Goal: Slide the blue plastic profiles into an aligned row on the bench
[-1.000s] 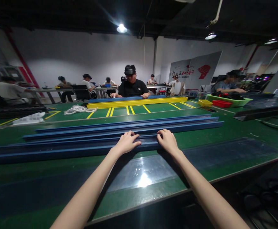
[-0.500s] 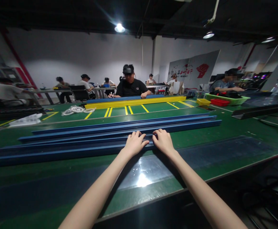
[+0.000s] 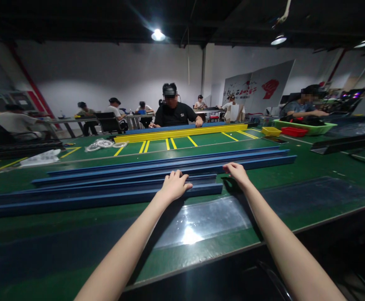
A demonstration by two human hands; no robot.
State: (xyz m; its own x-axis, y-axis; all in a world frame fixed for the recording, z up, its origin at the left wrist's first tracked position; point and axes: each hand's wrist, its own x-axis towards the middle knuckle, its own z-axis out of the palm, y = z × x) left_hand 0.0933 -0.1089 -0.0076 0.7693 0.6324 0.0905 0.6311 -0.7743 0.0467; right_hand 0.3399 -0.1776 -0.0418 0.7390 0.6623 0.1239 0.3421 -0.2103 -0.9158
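Observation:
A long blue channel profile (image 3: pixel 107 198) lies crosswise on the green table, its right end just past my left hand. My left hand (image 3: pixel 175 185) is over this near profile, its fingers bent over the far wall and its thumb at the near side. My right hand (image 3: pixel 238 173) is beyond the profile's right end, off it, with loosely bent fingers and nothing visible in them. Just behind, more blue profiles (image 3: pixel 257 160) lie side by side; the right fingertips are close to their front edge. I cannot tell whether they touch it.
A clear plastic sheet (image 3: pixel 213 219) lies along the near table edge. Across the table, a person (image 3: pixel 179 110) handles a blue profile beside a yellow profile (image 3: pixel 182 132). At right are a green basket (image 3: pixel 314 128), a red tray (image 3: pixel 294 131) and a black profile (image 3: pixel 342 143).
My right hand has left the near blue profile and moved right, baring its end. My left hand has stayed on the profile. The view has shifted slightly.

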